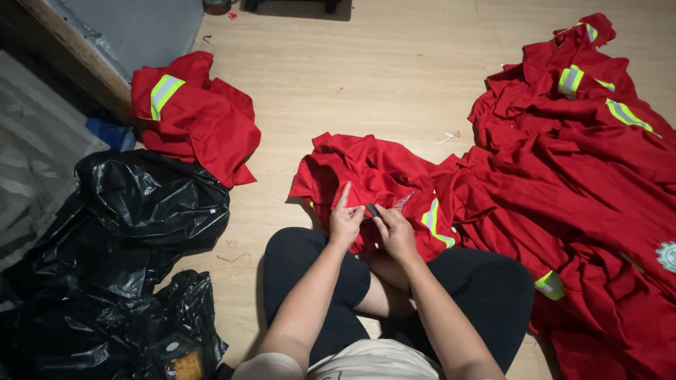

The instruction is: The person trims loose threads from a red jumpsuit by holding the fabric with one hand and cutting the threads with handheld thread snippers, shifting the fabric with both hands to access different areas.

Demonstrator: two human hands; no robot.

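Two black plastic bags (127, 232) lie left on the floor (366, 77), beside one folded red garment (193, 112). At centre, left hand (345, 222) and right hand (396, 233) pinch one small dark tool (372, 210) over one red garment (380, 179) at the knees. The right-hand red pile (577, 162) is cut off, its count unclear.

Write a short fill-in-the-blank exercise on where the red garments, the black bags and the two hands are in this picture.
1. The left hand and right hand work on a red cloth garment with reflective stripes lying on the wooden ____.
2. The right hand pinches a small ____-coloured tool.
3. The crumpled black plastic bags lie on the person's ____ side.
4. The big heap of red garments lies on the person's ____ side.

Missing words: floor; black; left; right
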